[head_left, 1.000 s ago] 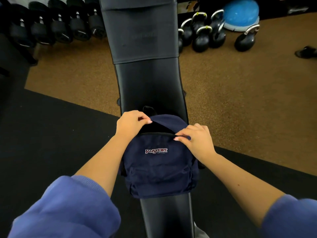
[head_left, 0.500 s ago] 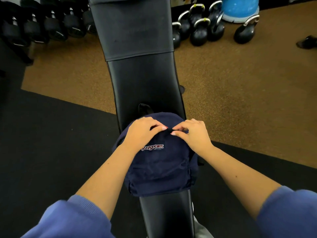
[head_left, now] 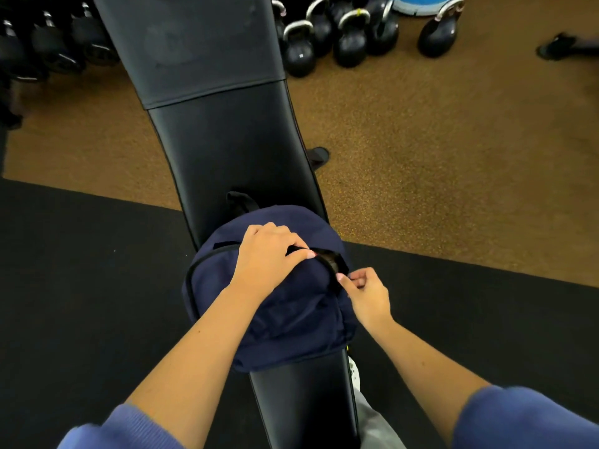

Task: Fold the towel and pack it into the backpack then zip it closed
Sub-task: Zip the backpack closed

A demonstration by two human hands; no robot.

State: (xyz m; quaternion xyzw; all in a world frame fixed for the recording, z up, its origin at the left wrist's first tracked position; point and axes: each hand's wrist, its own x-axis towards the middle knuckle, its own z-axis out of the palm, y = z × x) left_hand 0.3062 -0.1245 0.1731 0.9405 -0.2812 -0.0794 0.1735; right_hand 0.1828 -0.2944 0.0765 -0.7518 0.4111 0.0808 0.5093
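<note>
A navy blue backpack point(head_left: 291, 315) lies on the black padded bench point(head_left: 223, 157) in front of me. My left hand point(head_left: 269, 254) presses on the top of the backpack and grips the fabric beside the zipper. My right hand point(head_left: 366, 290) pinches the zipper pull on the bag's right side. A short gap in the zipper point(head_left: 330, 259) still shows dark between my two hands. The towel is not visible. The bag's black top handle point(head_left: 240, 200) sticks out at its far end.
The bench runs away from me over a black mat point(head_left: 81, 286) and brown floor point(head_left: 437, 157). Several black kettlebells point(head_left: 350, 40) stand at the back right, dumbbells point(head_left: 48, 47) at the back left. A dark shoe point(head_left: 564, 48) lies at far right.
My right hand has travelled with the zipper pull from the bag's top centre down its right side. My left hand shifted right onto the top. The logo is now hidden under my arm.
</note>
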